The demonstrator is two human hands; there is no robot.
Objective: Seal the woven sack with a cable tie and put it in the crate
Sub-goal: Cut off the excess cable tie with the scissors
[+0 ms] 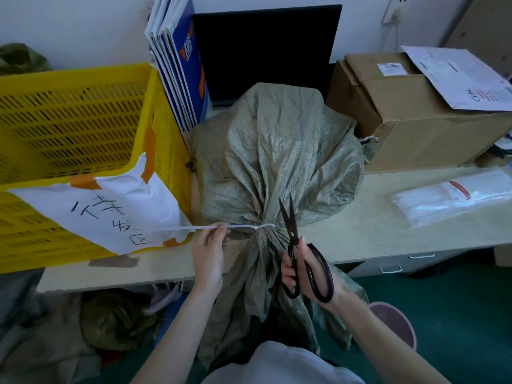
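A grey-green woven sack lies on the desk, its gathered neck hanging over the front edge. A white cable tie is cinched around that neck, and its long tail runs out to the left. My left hand pinches the tail and holds it taut. My right hand grips black scissors, blades slightly apart and pointing up just right of the tie's loop. The yellow slotted crate stands to the left of the sack.
A white paper label is taped to the crate's front. Cardboard boxes sit at the right, a bag of cable ties in front of them. Folders and a dark monitor stand behind the sack. A pink bin is on the floor.
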